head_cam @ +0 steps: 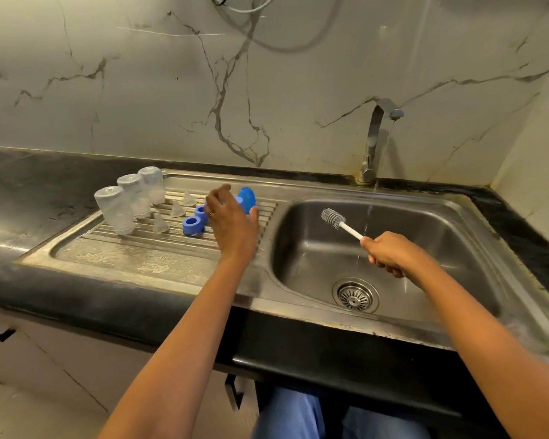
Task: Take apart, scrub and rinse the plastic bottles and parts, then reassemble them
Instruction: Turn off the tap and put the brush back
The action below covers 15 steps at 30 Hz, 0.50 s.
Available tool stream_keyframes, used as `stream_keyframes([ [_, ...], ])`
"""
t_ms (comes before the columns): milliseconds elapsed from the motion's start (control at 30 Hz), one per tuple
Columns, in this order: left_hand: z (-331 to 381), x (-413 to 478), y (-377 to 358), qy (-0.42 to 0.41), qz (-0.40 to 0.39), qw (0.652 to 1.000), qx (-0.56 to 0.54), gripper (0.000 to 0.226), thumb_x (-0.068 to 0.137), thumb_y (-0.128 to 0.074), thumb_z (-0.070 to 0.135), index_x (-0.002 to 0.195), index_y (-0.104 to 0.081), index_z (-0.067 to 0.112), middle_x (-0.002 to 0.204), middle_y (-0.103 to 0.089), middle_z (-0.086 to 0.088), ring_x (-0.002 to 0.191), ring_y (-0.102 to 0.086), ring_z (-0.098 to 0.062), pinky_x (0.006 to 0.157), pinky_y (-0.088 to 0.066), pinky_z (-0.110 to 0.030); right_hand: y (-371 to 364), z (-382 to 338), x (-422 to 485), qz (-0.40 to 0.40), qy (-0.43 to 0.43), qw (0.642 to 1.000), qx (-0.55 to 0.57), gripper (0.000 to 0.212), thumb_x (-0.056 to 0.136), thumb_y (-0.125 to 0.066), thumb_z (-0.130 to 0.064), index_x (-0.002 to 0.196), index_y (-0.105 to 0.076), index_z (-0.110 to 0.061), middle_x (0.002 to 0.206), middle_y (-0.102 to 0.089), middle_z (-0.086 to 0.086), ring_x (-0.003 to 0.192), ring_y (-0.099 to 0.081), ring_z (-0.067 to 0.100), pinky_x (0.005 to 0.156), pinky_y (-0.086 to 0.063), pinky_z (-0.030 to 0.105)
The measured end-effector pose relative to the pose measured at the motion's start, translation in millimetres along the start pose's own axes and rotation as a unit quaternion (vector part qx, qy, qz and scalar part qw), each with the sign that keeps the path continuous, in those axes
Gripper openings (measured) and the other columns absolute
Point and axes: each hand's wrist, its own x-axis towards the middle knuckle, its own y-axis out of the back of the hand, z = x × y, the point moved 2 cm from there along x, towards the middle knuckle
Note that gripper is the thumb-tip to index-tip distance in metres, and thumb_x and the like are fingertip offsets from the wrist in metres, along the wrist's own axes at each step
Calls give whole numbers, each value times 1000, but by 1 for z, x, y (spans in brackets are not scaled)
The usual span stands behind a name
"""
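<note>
Three clear plastic bottles (126, 201) stand upside down at the left of the steel drainboard (140, 255). Three clear teats (161, 224) and blue screw rings (192, 225) lie on its ribs. My left hand (232, 221) hovers over the blue parts with fingers spread, next to a blue cap (247, 199); whether it touches the cap I cannot tell. My right hand (390, 253) grips the white handle of a bottle brush (333, 218) above the sink basin (425, 248), the grey bristle head pointing up and left.
A thin stream of water runs from the tap (376, 137) into the basin, just behind the brush handle. The drain strainer (355, 296) sits at the basin floor. Black stone counter (29, 185) surrounds the sink, with a marble wall behind.
</note>
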Motion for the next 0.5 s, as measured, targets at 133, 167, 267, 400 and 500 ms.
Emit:
stream_keyframes([
  [133, 50, -10, -28, -82, -44, 995, -43, 48, 85, -66, 18, 127, -45, 8, 132, -40, -16, 121, -40, -30, 101, -38, -37, 17, 22, 9, 55, -24, 998, -25, 46, 100, -38, -40, 73, -58, -8, 60, -53, 5, 47, -45, 19, 48, -38, 25],
  [167, 60, -15, -36, -93, -66, 992, -60, 46, 85, -65, 18, 125, -46, 8, 130, -42, -16, 119, -41, -31, 101, -39, -40, 20, 27, 12, 64, -31, 997, -37, 46, 100, -37, -41, 75, -58, -8, 61, -53, 5, 47, -45, 19, 49, -38, 25],
  [267, 82, -32, -62, -92, -132, 981, -105, 44, 87, -65, 20, 124, -46, 8, 126, -43, -13, 116, -43, -28, 97, -42, -38, 27, 43, 24, 85, -51, 993, -58, 46, 99, -38, -41, 76, -59, -8, 63, -53, 5, 48, -44, 19, 50, -36, 26],
  [400, 100, -54, -94, -82, -204, 969, -110, 43, 87, -66, 21, 124, -48, 9, 127, -42, -12, 116, -41, -28, 92, -34, -28, 34, 59, 43, 99, -58, 991, -67, 45, 98, -39, -42, 79, -60, -8, 70, -57, 6, 55, -50, 21, 55, -40, 29],
  [500, 107, -60, -113, -72, -247, 963, -81, 41, 89, -65, 23, 125, -49, 12, 129, -41, -11, 119, -38, -30, 95, -38, -33, 38, 60, 54, 119, -49, 988, -89, 44, 99, -38, -44, 88, -61, -9, 74, -58, 6, 65, -55, 24, 59, -42, 29],
])
